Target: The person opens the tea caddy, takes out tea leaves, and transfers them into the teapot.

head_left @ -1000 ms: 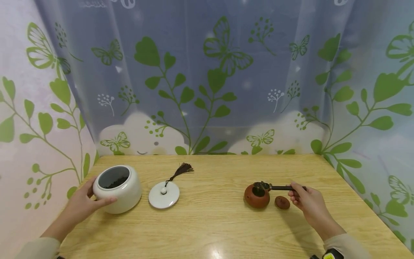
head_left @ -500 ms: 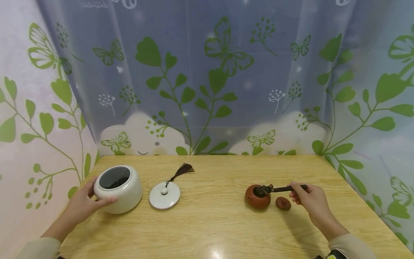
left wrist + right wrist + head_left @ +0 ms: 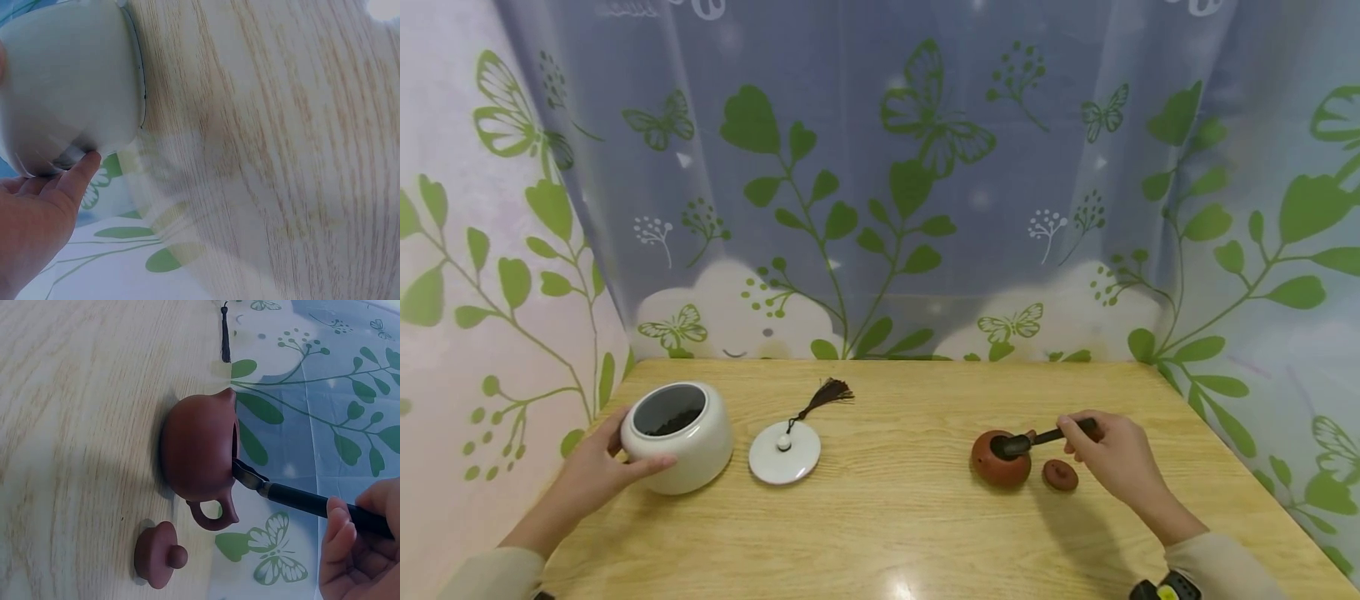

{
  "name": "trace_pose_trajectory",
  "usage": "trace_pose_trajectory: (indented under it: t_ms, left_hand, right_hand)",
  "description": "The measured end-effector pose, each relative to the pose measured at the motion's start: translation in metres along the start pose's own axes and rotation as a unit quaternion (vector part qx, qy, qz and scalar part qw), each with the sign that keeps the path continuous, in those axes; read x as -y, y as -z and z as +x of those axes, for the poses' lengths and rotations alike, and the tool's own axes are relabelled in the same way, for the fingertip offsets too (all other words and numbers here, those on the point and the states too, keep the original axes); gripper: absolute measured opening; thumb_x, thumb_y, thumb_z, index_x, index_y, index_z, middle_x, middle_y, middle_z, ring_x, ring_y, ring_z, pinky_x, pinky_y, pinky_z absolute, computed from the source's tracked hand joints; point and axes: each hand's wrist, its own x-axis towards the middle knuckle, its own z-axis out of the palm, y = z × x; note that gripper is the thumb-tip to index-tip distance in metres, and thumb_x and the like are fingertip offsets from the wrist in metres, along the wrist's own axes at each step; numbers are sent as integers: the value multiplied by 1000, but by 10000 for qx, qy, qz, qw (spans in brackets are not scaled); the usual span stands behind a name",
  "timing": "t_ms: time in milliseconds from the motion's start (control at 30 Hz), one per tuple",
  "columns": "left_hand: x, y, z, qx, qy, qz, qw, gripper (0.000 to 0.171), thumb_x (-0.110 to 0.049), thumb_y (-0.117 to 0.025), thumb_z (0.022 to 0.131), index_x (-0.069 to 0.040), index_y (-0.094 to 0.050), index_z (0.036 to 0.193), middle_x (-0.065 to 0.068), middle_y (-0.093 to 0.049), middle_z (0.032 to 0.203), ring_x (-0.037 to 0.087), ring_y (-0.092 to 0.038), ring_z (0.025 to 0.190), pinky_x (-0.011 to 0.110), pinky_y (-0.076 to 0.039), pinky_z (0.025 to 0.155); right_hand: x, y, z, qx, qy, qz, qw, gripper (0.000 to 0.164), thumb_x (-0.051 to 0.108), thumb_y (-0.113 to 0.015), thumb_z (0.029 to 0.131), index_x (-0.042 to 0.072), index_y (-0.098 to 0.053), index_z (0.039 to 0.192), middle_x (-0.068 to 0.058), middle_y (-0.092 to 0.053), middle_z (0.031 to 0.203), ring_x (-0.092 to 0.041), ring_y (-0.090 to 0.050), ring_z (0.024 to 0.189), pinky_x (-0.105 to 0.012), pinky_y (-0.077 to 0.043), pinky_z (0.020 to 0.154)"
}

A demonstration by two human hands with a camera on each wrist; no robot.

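In the head view my left hand (image 3: pixel 587 479) grips the side of a white ceramic jar (image 3: pixel 696 454), thumb across its front. Dark tea leaves (image 3: pixel 673 422) lie inside the open jar. On the right, my right hand (image 3: pixel 1116 458) pinches the black handle of a tea scoop (image 3: pixel 1054 436). The scoop's head tips down into the mouth of a small red-brown clay teapot (image 3: pixel 1002 473); the right wrist view shows its tip at the rim of the teapot (image 3: pixel 197 444). What lies inside the teapot is hidden.
The teapot's small lid (image 3: pixel 1061 476) lies on the table beside its handle. A white jar lid (image 3: pixel 801 461) with a dark tassel (image 3: pixel 829 392) rests right of the jar. A patterned curtain (image 3: pixel 925 250) stands behind the wooden table (image 3: pixel 880 517).
The right hand has turned the scoop, raising its handle end and tipping its head into the teapot. Leaves heaped on the scoop earlier no longer show on it. The left hand stays on the jar.
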Motion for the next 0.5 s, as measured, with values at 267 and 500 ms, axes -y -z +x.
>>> trace_pose_trajectory:
  t_ms: [267, 500]
  left_hand:
    - [0, 0, 0, 87, 96, -10, 9999, 103, -34, -79, 80, 9, -16, 149, 37, -30, 145, 55, -32, 130, 63, -34, 101]
    - [2, 0, 0, 73, 92, -6, 9999, 102, -34, -79, 80, 9, -17, 149, 36, -32, 145, 55, -33, 130, 64, -34, 100]
  right_hand:
    - [2, 3, 1, 8, -18, -35, 10000, 33, 30, -55, 98, 0, -70, 98, 2, -64, 67, -14, -61, 61, -27, -42, 44]
    - [1, 4, 1, -63, -207, 77, 9997, 37, 32, -53, 99, -1, -70, 99, 1, -65, 68, -11, -60, 61, -27, -44, 46]
